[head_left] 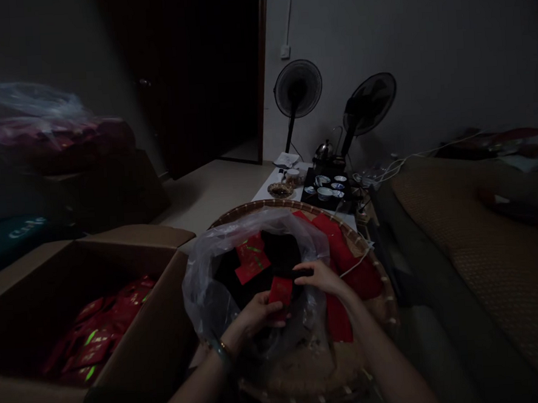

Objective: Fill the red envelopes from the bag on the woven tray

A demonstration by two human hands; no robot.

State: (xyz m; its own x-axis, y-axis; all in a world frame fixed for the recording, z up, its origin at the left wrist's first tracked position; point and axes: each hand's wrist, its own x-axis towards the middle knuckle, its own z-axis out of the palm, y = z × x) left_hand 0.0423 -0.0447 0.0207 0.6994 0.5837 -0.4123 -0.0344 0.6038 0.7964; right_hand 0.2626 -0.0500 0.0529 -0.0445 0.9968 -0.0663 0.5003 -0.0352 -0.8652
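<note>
My left hand (264, 311), a bangle on its wrist, is closed on a small red packet (281, 290). In my right hand (319, 276) is a dark, narrow object (294, 272), pinched at its right end; its other end lies over the top of the packet. The light is too dim to tell its kind. Both hands are above an open clear plastic bag (200, 260) with black contents (281, 244). More red packets (253, 257) lie on those contents. Under the bag is a round woven bamboo tray (307, 378), with red pieces (355, 269) along its right side.
On the left stands an open cardboard box (140, 331) holding many red packets (93, 343). Beyond the tray are a black tea tray (308, 178) with cups (325, 193) and two fans (298, 89). A mat-covered seat (462, 232) runs along the right.
</note>
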